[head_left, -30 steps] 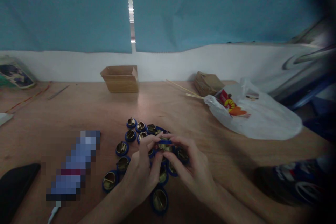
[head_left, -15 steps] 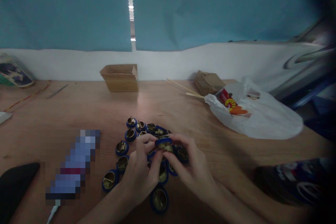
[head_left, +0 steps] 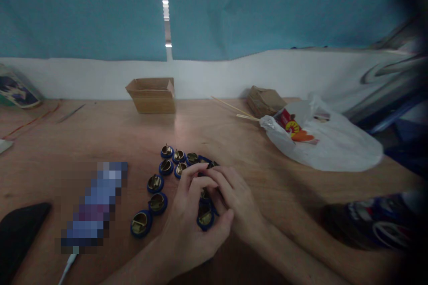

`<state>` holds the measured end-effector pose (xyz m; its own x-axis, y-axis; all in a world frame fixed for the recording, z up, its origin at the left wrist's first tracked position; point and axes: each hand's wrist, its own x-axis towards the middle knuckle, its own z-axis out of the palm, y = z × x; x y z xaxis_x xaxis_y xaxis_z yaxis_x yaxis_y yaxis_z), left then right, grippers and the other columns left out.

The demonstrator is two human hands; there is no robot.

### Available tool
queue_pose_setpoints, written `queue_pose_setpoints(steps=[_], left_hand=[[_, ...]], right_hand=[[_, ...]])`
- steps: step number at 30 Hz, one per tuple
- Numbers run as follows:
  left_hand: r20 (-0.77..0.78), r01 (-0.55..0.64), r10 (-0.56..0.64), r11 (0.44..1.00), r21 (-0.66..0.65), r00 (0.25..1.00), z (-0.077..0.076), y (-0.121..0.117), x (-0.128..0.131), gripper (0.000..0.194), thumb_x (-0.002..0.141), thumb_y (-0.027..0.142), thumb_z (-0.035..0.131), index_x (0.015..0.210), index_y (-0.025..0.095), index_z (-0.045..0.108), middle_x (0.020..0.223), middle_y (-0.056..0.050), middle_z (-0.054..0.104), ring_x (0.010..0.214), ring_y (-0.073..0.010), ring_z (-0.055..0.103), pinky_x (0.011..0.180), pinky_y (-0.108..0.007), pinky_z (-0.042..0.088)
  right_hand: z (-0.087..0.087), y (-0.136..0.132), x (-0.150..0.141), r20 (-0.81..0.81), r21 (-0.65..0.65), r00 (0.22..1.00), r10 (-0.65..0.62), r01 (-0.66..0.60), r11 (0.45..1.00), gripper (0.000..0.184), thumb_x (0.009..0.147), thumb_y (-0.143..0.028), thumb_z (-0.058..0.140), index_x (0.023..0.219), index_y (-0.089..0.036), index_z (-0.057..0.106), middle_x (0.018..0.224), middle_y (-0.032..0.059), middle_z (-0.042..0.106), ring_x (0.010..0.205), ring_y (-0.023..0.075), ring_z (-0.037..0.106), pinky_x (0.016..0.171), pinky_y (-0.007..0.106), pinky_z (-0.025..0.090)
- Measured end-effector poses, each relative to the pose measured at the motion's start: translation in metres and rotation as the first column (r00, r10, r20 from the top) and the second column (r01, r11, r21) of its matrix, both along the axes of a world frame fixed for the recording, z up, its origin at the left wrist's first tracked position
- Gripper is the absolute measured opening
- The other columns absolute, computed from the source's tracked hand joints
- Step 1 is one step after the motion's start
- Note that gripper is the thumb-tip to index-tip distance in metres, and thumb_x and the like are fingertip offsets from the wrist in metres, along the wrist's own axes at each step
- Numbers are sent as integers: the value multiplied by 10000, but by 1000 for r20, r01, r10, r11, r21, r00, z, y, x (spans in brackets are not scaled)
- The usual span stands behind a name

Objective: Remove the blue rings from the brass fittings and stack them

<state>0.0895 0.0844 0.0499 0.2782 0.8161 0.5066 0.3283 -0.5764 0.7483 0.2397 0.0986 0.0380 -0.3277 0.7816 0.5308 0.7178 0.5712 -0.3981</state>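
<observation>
Several round badges with blue rims and metal pin backs lie on the wooden table, among them a blue-rimmed badge (head_left: 141, 223) left of my hands. My left hand (head_left: 192, 222) is cupped, with its thumb held away from its bent fingers. My right hand (head_left: 239, 200) curves over the badges from the other side, and its fingertips meet those of the left. Between the palms shows another badge (head_left: 205, 217). More badges are partly covered by the fingers. I see no badge gripped in either hand; the right thumb is hidden.
A phone-like blurred object (head_left: 95, 205) with a white cable lies left. At the back stand a small open cardboard box (head_left: 155, 100) and a brown package (head_left: 265, 101). A white plastic bag (head_left: 341, 147) and a dark bottle (head_left: 368, 222) are on the right.
The badge held up between both hands' fingers is no longer visible there. Both hands have changed from pinching to a cupped shape around the badges; the near badge is no longer in view.
</observation>
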Motion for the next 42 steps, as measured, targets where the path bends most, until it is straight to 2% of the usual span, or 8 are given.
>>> queue_pose_setpoints(steps=[6,20,28,31,33,35,38,42], left_hand=[[50,-13,18,996,-91,999,-4,-2,6,346,698,95,676,964,216,491,1239,-120,479,1265,-311,427,1044,-521,389],[60,-22,29,993,-117,998,-5,-4,6,213,794,108,604,936,215,487,1237,-111,487,1235,-275,458,1026,-469,392],[111,-156,157,988,-12,981,0,9,-5,124,855,128,582,807,216,508,1196,-69,534,1171,-239,521,997,-429,417],[75,-281,275,957,77,958,7,23,-17,117,848,140,603,791,209,528,1129,-65,558,1111,-234,558,958,-417,444],[23,-364,364,923,127,931,12,32,-26,114,833,158,631,911,201,561,1101,-76,577,1088,-244,573,924,-414,471],[-48,-404,410,909,100,911,15,39,-34,117,845,188,634,950,193,585,968,-56,628,933,-221,628,804,-369,522],[-172,-368,367,929,26,914,15,44,-41,39,886,206,599,898,197,635,812,-21,687,750,-191,663,695,-328,540],[-291,-282,299,954,102,909,10,44,-40,122,910,159,533,941,186,648,932,-65,726,880,-234,679,778,-386,534]], right_hand=[[-5,-1,-6,74,-6,997,-14,15,1000,260,932,-180,451,1129,-149,618,1000,131,667,887,257,613,738,429,555],[-5,-5,-8,112,6,992,-50,49,999,274,952,-202,433,1137,-150,628,1022,138,675,904,269,612,746,436,543],[2,-6,-8,125,52,991,-45,38,998,261,965,-193,412,1100,-131,627,974,143,679,866,270,621,726,432,548],[4,-5,-7,26,32,997,-74,73,997,180,959,-178,473,1061,-150,618,958,120,680,867,247,630,756,412,551],[6,-3,-4,-100,-4,993,-64,64,998,135,943,-185,526,1054,-181,604,960,87,679,890,226,637,781,391,549],[8,0,-1,-221,-47,973,-68,59,997,118,929,-198,561,1040,-212,598,959,55,680,905,210,645,791,374,545],[10,2,3,-346,-126,928,-137,99,987,100,909,-227,597,1008,-226,608,934,34,681,858,193,656,755,349,540],[8,3,4,-475,-222,862,-180,81,972,116,881,-257,630,991,-226,606,874,21,666,742,164,641,667,310,531]])
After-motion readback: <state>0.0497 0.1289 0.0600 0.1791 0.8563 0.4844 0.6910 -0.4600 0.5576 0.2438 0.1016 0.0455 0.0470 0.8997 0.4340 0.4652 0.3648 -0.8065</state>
